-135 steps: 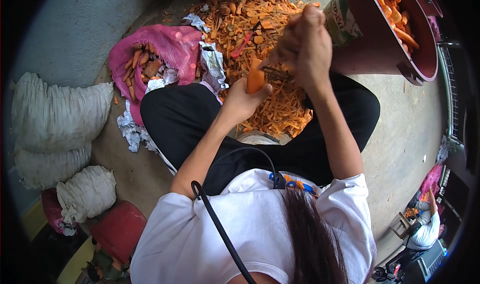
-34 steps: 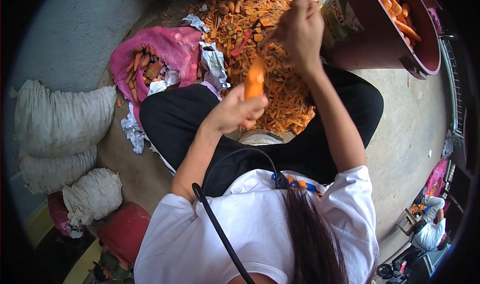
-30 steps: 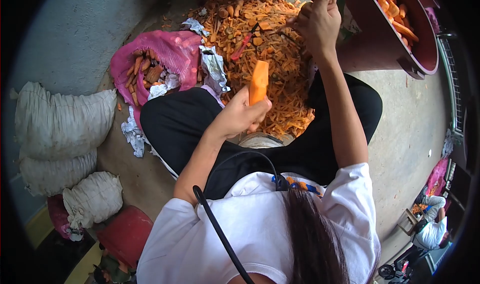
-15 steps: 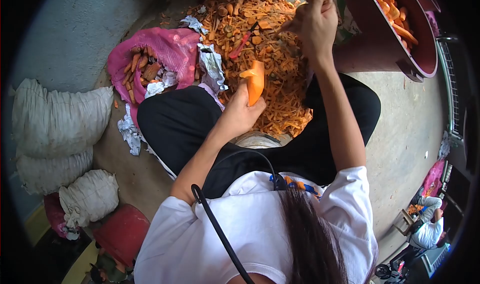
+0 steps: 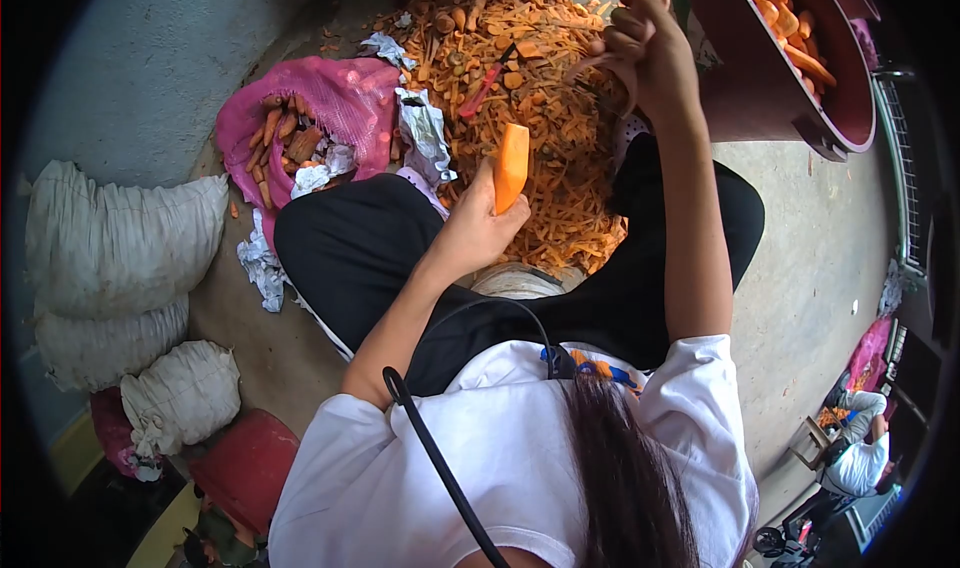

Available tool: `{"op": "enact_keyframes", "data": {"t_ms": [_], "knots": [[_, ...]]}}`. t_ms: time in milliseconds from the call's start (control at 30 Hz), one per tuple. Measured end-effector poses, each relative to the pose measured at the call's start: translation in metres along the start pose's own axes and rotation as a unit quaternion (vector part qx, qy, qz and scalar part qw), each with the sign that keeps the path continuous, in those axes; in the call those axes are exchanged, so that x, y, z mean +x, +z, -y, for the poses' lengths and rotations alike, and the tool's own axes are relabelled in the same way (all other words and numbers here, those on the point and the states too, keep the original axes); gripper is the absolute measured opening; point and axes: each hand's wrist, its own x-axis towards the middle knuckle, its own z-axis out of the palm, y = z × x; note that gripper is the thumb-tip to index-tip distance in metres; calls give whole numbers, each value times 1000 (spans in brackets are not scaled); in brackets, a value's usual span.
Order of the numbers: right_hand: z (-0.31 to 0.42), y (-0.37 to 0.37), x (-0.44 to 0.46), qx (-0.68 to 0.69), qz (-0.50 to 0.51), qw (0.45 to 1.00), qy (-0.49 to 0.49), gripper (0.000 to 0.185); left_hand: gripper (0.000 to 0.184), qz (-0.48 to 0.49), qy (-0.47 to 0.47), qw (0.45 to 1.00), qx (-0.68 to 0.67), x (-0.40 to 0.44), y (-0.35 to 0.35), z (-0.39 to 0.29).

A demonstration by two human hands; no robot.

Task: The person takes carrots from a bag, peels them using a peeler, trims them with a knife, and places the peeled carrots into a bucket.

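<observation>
My left hand (image 5: 478, 226) is wrapped round a peeled, bright orange carrot (image 5: 512, 168), whose blunt end points away from me. Raised to the far right, my right hand (image 5: 645, 53) has its fingers curled. A thin pinkish-brown curved thing (image 5: 610, 68) shows at those fingers, blurred, and I cannot make out what it is. Below both hands spreads a heap of carrot peelings (image 5: 550, 138) with cut carrot ends in it. A red-handled tool (image 5: 487, 86) with a dark tip lies on the heap, left of my right hand.
A dark red bucket (image 5: 740, 78) of peeled carrots leans at the upper right. To the left, a pink mesh sack (image 5: 345, 98) holds unpeeled carrots beside crumpled paper (image 5: 425, 133). White sacks (image 5: 125, 238) are stacked by the wall. Another person (image 5: 858, 458) sits far right.
My right hand has moved slightly right and nearer, its wrist turning. A piece jutting from the carrot's left side is gone. My left hand has stayed almost in place.
</observation>
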Motion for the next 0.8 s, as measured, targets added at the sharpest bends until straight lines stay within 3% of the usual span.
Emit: {"op": "enact_keyframes", "data": {"t_ms": [33,100,133,167,200,233,300,333,400,433,467,533,600,700,800], "knots": [[-1,-14,3,105,107,989,13,27,41,-8,2,1000,-16,1,-1,1],[-13,-31,6,-170,90,981,20,31,40,-27,11,998,-48,5,-1,2],[-22,-20,0,-517,-52,855,7,31,41,-24,5,998,-58,5,-1,0],[-49,-32,-4,-701,-53,693,-158,30,41,-22,1,998,-66,6,-3,-2],[-52,-22,-12,-557,-6,827,-77,30,42,-19,-5,997,-74,7,-5,-4],[-54,-9,-20,-391,6,920,14,30,42,-37,-8,996,-77,7,-6,-1],[-59,16,-45,-402,88,911,3,32,42,-62,-6,996,-67,8,-8,11],[-64,28,-62,-330,111,938,-4,41,42,-67,-2,996,-52,9,-9,17],[-68,30,-75,-482,182,857,-26,47,42,-40,12,999,18,8,-14,18],[-65,32,-75,-504,166,847,-2,42,40,-43,28,996,-71,4,-9,13],[-63,32,-69,-422,124,896,69,35,39,-20,11,999,-47,0,-10,7],[-71,4,-43,-462,8,884,-66,34,38,23,-20,1000,0,-7,-14,-1],[-48,-13,-29,-455,-85,884,59,32,29,40,-45,996,-70,-12,-15,-6],[-35,-12,-36,-406,-163,898,41,37,23,49,-89,978,-182,-16,-16,-14],[-34,-4,-50,-246,-113,961,-44,38,17,16,-61,958,-281,-19,-12,-13]]}}
